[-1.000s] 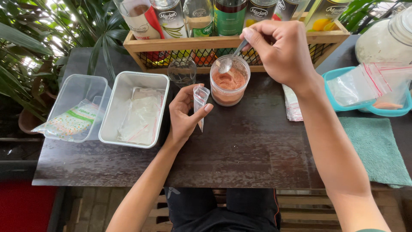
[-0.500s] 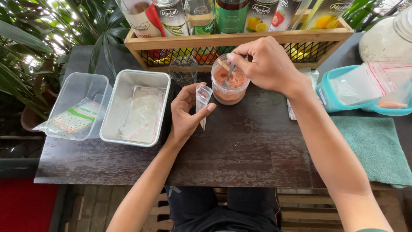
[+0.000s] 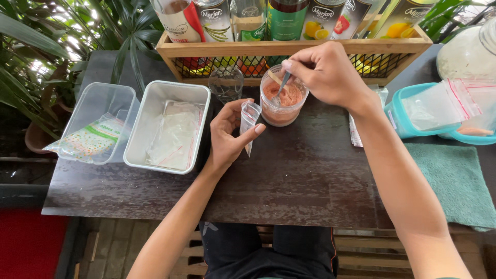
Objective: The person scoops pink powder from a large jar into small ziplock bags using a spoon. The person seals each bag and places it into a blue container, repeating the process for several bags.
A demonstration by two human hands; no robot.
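Centrally, left hand (image 3: pixel 227 137) gripping small bag (image 3: pixel 249 120), right hand (image 3: pixel 325 72) spooning cup (image 3: pixel 281 101)

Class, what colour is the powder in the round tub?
Orange-pink powder fills the clear tub; the head view shows it best.

Your left hand (image 3: pixel 230 137) sits low and near the middle, palm turned up and toward you, with the thumb pointing right and the fingers curled loosely inward, pinching lightly. The left forearm runs bare from the lower left up to the wrist. Your right hand (image 3: pixel 325 75) is further forward and higher, knuckles up, wrist bent so the fingers point left and down; thumb and forefinger are pressed together in a tight pinch. The right forearm stretches diagonally from the lower right corner, bare too.
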